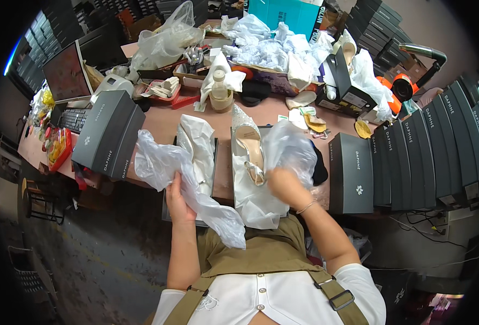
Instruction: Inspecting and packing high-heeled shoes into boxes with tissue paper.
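A silvery, glittery pointed slingback shoe (246,142) lies on white tissue paper (261,208) in front of me. Beside it on the left, a matching shoe (187,142) is partly covered by white paper in an open grey box (213,162). My left hand (180,201) is closed on a crumpled, translucent white wrapping sheet (166,157) that trails down to the right. With its fingers bent, my right hand (287,187) grips another translucent wrapping sheet (296,149), right of the nearer shoe's heel strap. This hand is slightly blurred and its fingertips are hidden.
Grey shoeboxes stand at left (101,132) and in a row at right (402,162). Behind are a clear bottle (219,84), a heap of white wrapping (261,46), an open box (345,89) with a shoe, an orange device (403,86) and a monitor (67,73).
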`<state>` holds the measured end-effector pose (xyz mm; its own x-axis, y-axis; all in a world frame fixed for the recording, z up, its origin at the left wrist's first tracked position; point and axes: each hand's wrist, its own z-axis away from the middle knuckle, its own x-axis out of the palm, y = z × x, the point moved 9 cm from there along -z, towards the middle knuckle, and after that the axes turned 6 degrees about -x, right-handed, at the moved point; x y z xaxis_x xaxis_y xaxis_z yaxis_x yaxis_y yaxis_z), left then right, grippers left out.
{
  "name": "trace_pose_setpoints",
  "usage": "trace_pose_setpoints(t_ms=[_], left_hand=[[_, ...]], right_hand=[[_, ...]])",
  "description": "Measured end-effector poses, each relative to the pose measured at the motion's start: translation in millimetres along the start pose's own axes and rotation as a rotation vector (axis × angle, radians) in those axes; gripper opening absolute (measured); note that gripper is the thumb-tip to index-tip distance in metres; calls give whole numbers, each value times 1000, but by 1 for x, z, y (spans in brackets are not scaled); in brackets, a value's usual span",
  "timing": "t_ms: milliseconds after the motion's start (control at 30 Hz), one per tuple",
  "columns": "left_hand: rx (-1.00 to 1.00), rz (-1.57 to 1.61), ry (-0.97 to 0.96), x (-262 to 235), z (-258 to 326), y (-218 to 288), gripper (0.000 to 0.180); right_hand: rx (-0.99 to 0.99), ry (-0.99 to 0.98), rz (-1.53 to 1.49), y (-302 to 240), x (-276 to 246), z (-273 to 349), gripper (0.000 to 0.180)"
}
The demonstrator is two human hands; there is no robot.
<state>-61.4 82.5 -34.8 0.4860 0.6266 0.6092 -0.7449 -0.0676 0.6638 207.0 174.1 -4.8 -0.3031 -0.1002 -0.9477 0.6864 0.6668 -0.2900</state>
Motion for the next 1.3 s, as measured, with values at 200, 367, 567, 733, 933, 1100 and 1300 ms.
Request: trace_pose_setpoints(t_ms=[200, 367, 567, 733, 933, 1100, 1300], left_hand=[[-28, 21, -68, 3, 4, -9, 24], [-88, 125, -98, 26, 2, -38, 24], [-22, 75, -105, 29, 7, -20, 23], [59, 33, -167, 57, 19, -20, 28], [809, -535, 30, 73, 79, 43, 66], [256, -665, -408, 83, 70, -18, 49], [246, -1077, -727, 93, 57, 9, 21]], right_hand=[[-484, -445, 208, -40, 80, 42, 14], [-555, -377, -39, -39, 107, 19, 17], [-354, -550, -128, -49, 48, 18, 19], [-194, 112, -786, -79, -81, -15, 22], [-208, 349, -267, -103, -108, -9, 16], [-299, 115, -258, -137, -83, -4, 33], [-306, 344, -264, -109, -182, 2, 48]])
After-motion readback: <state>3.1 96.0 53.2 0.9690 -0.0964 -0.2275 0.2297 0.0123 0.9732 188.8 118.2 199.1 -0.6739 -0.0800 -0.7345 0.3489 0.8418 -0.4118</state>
